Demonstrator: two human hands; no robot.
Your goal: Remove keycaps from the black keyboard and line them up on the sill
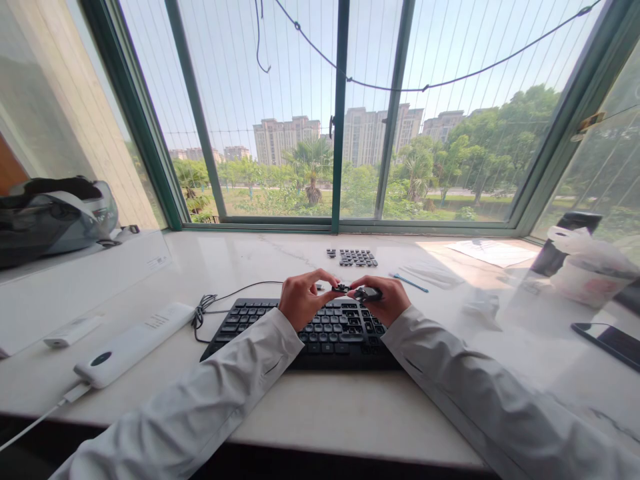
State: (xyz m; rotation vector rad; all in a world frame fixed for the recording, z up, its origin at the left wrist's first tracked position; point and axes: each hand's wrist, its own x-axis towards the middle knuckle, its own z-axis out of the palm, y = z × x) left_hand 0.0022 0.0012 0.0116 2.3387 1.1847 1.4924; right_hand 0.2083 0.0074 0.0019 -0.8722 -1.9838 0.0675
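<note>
The left hand (306, 299) has its thumb and index finger closed in a pinch on a small dark piece (341, 289), and the right hand (387, 300) is curled around a grey-black object (369, 293), gripping it from the right side. The small dark piece sits between the two sets of fingertips, just to the right of the left hand's pinch and just to the left of the right hand's thumb and finger, with its longer side running roughly left to right; it is too small here to say exactly what it is, or whether the grey-black object touches it. Both hands are very near it, the left one plainly holding it. They are over the far part of a black keyboard (327, 361), whose long axis also runs left to right, parallel with the near edge of the white countertop (280, 407). On the right part of the keyboard, beneath and near the right hand, some keys lack their caps and dark sockets (353, 319) show. Loose keycaps (358, 257) lie in rows on the countertop, beyond the hands on the far side. A blue stick (411, 283) lies to the right of the right hand, slanting from far left to near right, and a coiled cable (201, 309) lies by the keyboard's left end.
</note>
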